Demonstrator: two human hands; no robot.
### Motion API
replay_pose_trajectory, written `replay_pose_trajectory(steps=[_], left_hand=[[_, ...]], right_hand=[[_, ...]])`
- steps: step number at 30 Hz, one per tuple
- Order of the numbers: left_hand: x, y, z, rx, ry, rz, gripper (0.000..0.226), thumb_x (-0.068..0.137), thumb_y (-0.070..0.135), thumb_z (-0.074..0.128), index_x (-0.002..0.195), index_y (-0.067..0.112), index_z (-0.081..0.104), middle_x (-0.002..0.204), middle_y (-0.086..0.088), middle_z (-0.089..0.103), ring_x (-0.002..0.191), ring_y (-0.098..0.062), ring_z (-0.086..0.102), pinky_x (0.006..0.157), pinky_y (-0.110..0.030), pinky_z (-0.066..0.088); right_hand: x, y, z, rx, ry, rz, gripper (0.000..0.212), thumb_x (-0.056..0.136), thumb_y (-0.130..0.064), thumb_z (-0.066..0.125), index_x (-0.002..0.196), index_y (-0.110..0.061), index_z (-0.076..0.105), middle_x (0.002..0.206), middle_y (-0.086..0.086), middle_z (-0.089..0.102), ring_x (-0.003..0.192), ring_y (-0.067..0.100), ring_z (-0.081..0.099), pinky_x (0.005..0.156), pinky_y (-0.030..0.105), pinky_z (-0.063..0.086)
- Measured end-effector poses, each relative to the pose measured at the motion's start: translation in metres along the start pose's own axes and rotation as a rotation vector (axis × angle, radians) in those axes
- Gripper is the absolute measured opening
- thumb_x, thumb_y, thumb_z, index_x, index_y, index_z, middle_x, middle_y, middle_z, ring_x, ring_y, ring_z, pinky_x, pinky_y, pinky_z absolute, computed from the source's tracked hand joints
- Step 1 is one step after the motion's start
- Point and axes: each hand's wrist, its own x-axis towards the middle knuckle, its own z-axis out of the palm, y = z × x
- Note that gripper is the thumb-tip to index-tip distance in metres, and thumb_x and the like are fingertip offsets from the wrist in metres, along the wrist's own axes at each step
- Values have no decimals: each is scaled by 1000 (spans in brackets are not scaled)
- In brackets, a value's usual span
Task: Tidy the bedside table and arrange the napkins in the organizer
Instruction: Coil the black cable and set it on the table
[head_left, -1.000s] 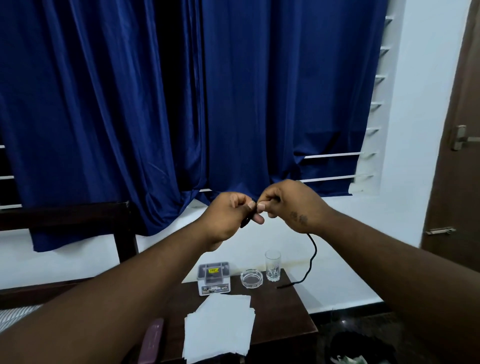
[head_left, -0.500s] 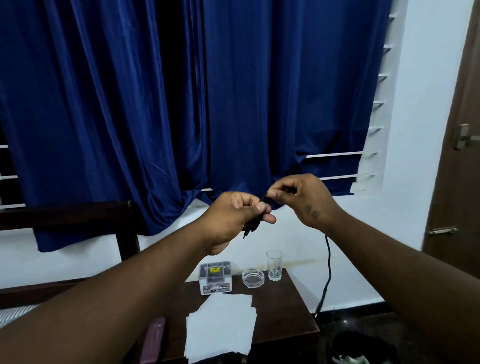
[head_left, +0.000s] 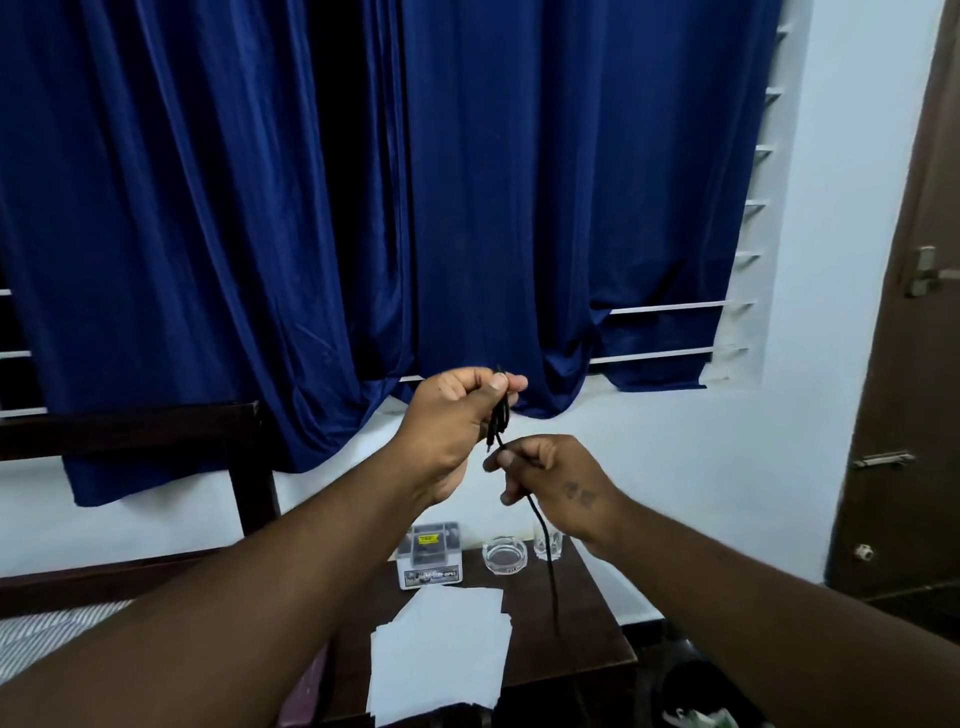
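Observation:
Both hands are raised in front of the blue curtain, above the dark wooden bedside table (head_left: 587, 639). My left hand (head_left: 457, 415) pinches a folded bundle of thin black cable (head_left: 497, 423) between thumb and fingers. Just below it, my right hand (head_left: 550, 480) pinches the same cable, whose loose end hangs down over the table's right side. On the table lie several white napkins (head_left: 439, 654) in a loose spread. Behind them stands a small clear organizer box (head_left: 430, 555) with a yellow label.
A glass ashtray (head_left: 505, 556) and a small drinking glass (head_left: 546, 545) stand at the table's back edge. A dark bed frame (head_left: 249, 467) is on the left, a brown door (head_left: 914, 364) on the right. A pink object (head_left: 311, 696) lies by the table's left edge.
My right hand has dropped from level with the left hand to below it, sliding down the cable. The cable's loose end now hangs straight over the table instead of trailing off to the right.

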Motion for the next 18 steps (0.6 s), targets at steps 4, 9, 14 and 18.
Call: replay_pose_trajectory(steps=[4,9,14,18], left_hand=[[5,-6,-12,232,-8,41,21,103,9,57,92,-6,67,111,-8,77,115,-15,70,108,-39,50],[8,-9,-17,503,-47,83,29,100,18,60,71,18,62,84,-11,76,87,-34,69,72,-36,51],[3,-17,-20,611,-118,44,30,101,22,59,81,0,57,65,-6,52,64,-19,40,62,-37,33],[-3,-14,-19,561,-182,-8,27,105,19,55,86,1,61,80,-4,77,54,-4,45,53,-16,37]], right_hand=[[-5,-18,-7,-236,-31,25,25,103,-23,54,98,-8,74,72,9,67,56,0,64,50,8,38],[-3,-37,-14,-538,-55,-9,23,101,-30,54,94,-20,73,73,1,74,70,8,70,62,24,46],[0,-56,-32,-739,-19,-132,21,96,-37,61,84,-22,70,74,-3,73,72,7,69,70,28,49],[7,-59,-43,-902,7,-282,26,93,-46,62,80,-24,68,73,-7,68,73,10,63,68,28,39]])
